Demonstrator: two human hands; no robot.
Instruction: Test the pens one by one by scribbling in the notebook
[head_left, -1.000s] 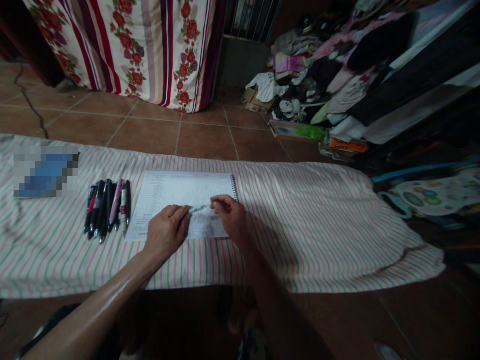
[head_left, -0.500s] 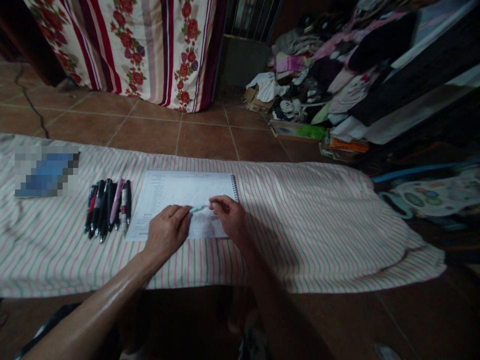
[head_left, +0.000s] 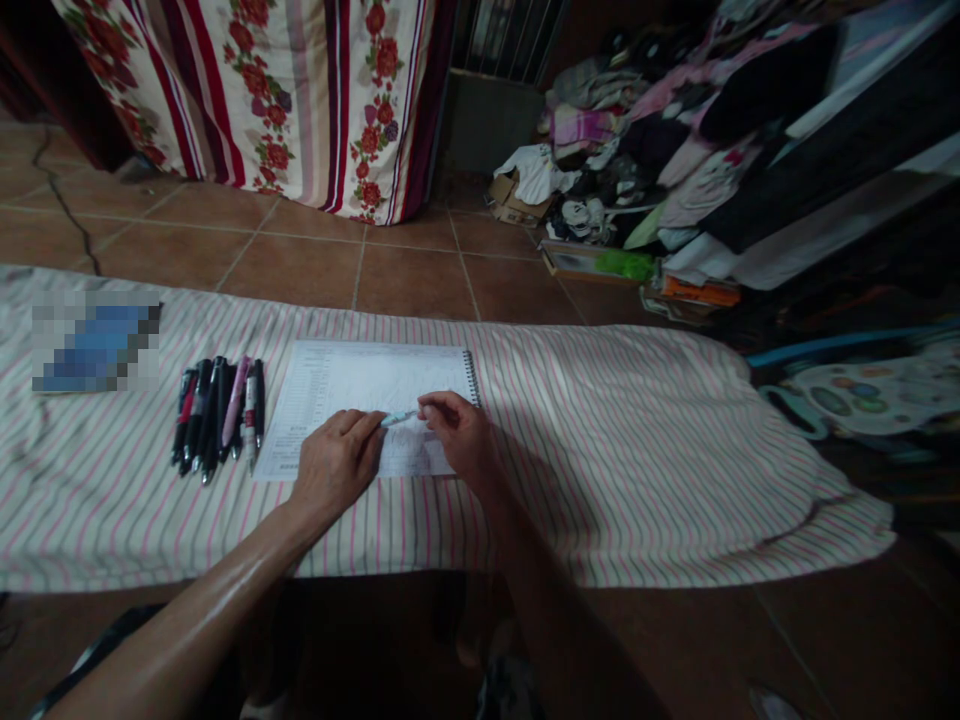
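A slim light-blue pen [head_left: 397, 417] lies level between my two hands, just over a spiral-bound notebook [head_left: 375, 370] with printed pages. My left hand [head_left: 339, 452] is closed on the pen's left end. At its right end, the fingertips of my right hand [head_left: 455, 425] are pinched together around the tip. My fingers cover both ends of the pen. To the left of the notebook several pens [head_left: 217, 415] lie side by side, mostly black, one of them pink.
The notebook and pens rest on a striped cloth [head_left: 637, 450] over a long low surface. A blurred-out blue item [head_left: 97, 345] lies at far left. Beyond are a tiled floor [head_left: 300, 260], a floral curtain [head_left: 315, 100] and heaped clothes [head_left: 637, 140].
Both hands keep their hold on the pen with almost no movement. The view has shifted very slightly.
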